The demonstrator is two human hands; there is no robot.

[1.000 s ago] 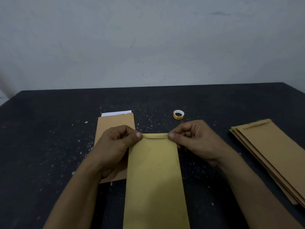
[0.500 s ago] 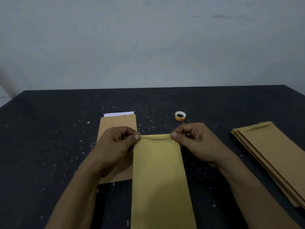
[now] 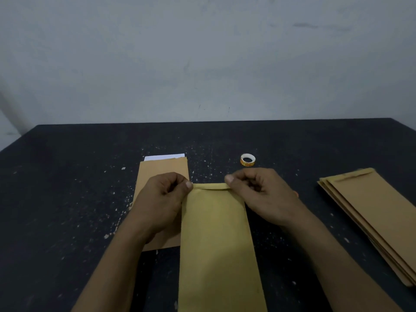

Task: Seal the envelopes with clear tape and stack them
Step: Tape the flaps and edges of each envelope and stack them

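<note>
Lying at the left is a brown envelope (image 3: 162, 171) with white paper showing at its far end. Partly over it, the left hand (image 3: 162, 199) is closing its grip on the left corner of the folded flap (image 3: 211, 186) of the yellower middle envelope (image 3: 218, 244), while the right hand (image 3: 261, 194) is pinching the flap's right corner likewise. The flap is apparently being creased shut, so next one hand is likely needing to let go and fetch the tape roll (image 3: 247, 159) sitting just beyond, and the envelope stack (image 3: 371, 210) is waiting at the right, all on a dark speckled counter (image 3: 67, 188) before a bare grey wall (image 3: 202, 52).
</note>
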